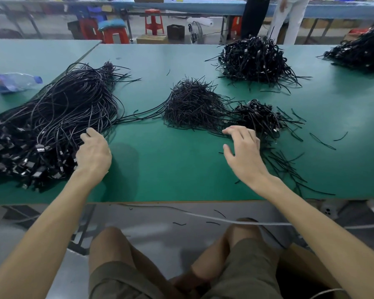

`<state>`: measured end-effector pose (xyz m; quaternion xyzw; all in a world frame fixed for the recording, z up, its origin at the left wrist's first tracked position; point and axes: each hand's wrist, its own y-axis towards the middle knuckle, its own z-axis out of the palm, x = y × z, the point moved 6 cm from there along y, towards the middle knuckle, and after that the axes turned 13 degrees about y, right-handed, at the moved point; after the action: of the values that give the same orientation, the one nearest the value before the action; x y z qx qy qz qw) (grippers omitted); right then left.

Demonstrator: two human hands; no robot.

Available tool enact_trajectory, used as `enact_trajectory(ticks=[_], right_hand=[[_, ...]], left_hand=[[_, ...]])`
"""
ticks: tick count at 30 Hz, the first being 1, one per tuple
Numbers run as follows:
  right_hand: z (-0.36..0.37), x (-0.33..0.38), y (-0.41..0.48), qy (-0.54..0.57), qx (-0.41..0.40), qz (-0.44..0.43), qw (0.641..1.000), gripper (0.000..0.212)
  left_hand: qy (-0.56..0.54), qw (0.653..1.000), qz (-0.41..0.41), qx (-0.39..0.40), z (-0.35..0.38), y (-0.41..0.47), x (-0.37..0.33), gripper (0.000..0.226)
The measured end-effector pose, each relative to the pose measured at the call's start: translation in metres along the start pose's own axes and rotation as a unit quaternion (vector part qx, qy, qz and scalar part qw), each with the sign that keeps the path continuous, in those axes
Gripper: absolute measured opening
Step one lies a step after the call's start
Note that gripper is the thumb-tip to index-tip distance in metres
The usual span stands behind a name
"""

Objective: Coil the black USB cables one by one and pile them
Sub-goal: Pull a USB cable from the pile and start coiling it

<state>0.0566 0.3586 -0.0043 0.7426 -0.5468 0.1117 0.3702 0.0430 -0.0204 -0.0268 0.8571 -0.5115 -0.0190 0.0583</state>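
Observation:
A big bundle of loose black USB cables (58,117) lies on the left of the green table (164,169), plugs toward me. My left hand (94,154) rests against its right edge, fingers reaching into the cables; whether it holds one is hidden. A heap of short black twist ties (192,104) sits in the middle. A small pile of coiled cables (259,119) lies right of it. My right hand (243,148) hovers just in front of that pile with fingers spread and relaxed, holding nothing.
A larger pile of coiled cables (253,59) sits at the far right, another (361,50) at the right edge. A plastic bottle (11,82) lies far left. Stray ties (289,165) scatter near the right front. Stools and standing people are beyond the table.

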Motion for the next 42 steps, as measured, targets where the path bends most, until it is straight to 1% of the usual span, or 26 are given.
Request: enact_trajectory(ticks=[3, 6, 8, 12, 14, 17, 22, 28, 30, 34, 35, 37, 39, 42], right_hand=[[0.002, 0.001, -0.005, 0.011, 0.001, -0.002, 1.000, 0.036], [0.004, 0.002, -0.008, 0.016, 0.013, 0.003, 1.000, 0.033], [0.007, 0.002, -0.010, 0.019, 0.022, 0.002, 1.000, 0.030], [0.013, 0.003, -0.015, 0.029, 0.038, 0.002, 0.999, 0.025], [0.018, 0.005, -0.018, 0.033, 0.049, 0.001, 0.998, 0.024], [0.022, 0.008, -0.020, 0.042, 0.061, -0.002, 0.997, 0.022], [0.029, 0.013, -0.023, 0.057, 0.077, -0.004, 0.995, 0.020], [0.036, 0.015, -0.028, 0.068, 0.093, -0.008, 0.993, 0.019], [0.037, 0.015, -0.029, 0.075, 0.098, -0.006, 0.992, 0.019], [0.040, 0.018, -0.032, 0.101, 0.101, -0.010, 0.990, 0.023], [0.041, 0.020, -0.032, 0.108, 0.105, -0.013, 0.988, 0.025], [0.045, 0.026, -0.032, 0.125, 0.113, -0.019, 0.985, 0.030], [0.050, 0.033, -0.032, 0.149, 0.122, -0.020, 0.981, 0.037], [0.058, 0.047, -0.032, 0.185, 0.152, -0.032, 0.970, 0.056]], left_hand=[[0.031, 0.999, -0.018, 0.031, 0.003, 0.010, 0.004, 0.048], [0.054, 0.997, -0.027, 0.057, -0.001, 0.018, 0.008, 0.039], [0.059, 0.997, -0.007, 0.055, -0.002, 0.021, 0.009, 0.033], [0.018, 0.999, 0.046, 0.001, 0.001, 0.012, 0.006, 0.024], [-0.010, 0.997, 0.061, -0.037, -0.003, 0.005, 0.005, 0.023], [-0.038, 0.994, 0.069, -0.069, -0.013, -0.002, 0.004, 0.025], [-0.046, 0.992, 0.077, -0.089, -0.024, -0.001, -0.002, 0.025], [-0.004, 0.988, 0.110, -0.105, -0.027, -0.003, -0.012, 0.023], [0.006, 0.986, 0.132, -0.097, -0.027, -0.007, -0.019, 0.023], [-0.019, 0.973, 0.211, -0.093, -0.028, -0.027, -0.047, 0.026], [-0.031, 0.968, 0.230, -0.091, -0.029, -0.032, -0.054, 0.027], [-0.101, 0.959, 0.259, -0.066, -0.031, -0.045, -0.066, 0.027], [-0.178, 0.935, 0.307, -0.021, -0.033, -0.065, -0.083, 0.026], [-0.209, 0.883, 0.421, -0.004, -0.037, -0.109, -0.122, 0.024]])
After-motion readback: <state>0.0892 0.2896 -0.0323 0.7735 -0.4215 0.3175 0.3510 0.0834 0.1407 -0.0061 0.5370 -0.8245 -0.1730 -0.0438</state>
